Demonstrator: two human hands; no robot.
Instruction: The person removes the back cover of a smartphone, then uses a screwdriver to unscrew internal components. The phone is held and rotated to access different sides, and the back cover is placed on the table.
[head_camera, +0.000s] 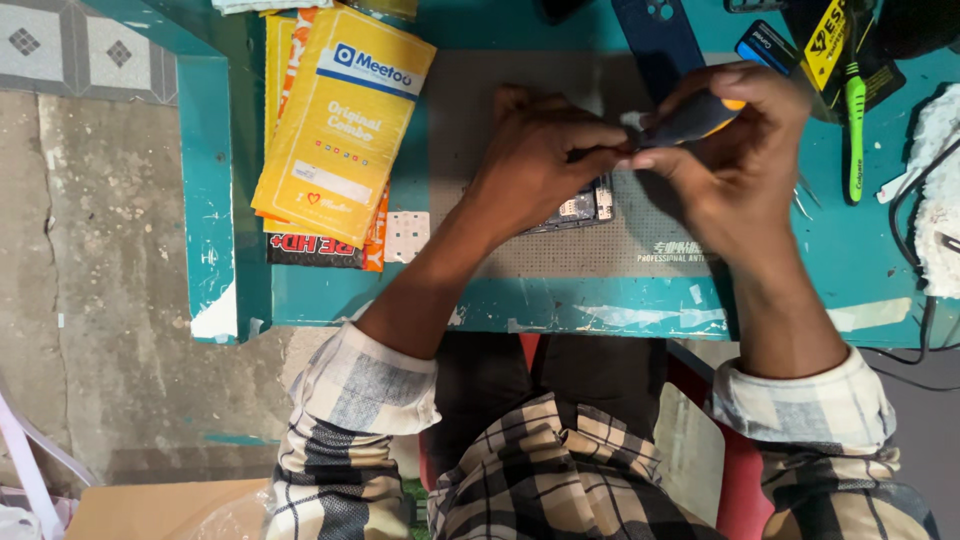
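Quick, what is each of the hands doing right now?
Left hand: closed, fingertips pinching the tip of the screwdriver above an opened phone.
Right hand: closed around the screwdriver's handle.

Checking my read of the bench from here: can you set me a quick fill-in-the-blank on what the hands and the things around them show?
1. The right hand grips a screwdriver with an orange and ____ handle.
2. The left hand rests over an opened ____.
3. The yellow packets lie to the ____ of the grey mat.

Missing words: black; phone; left
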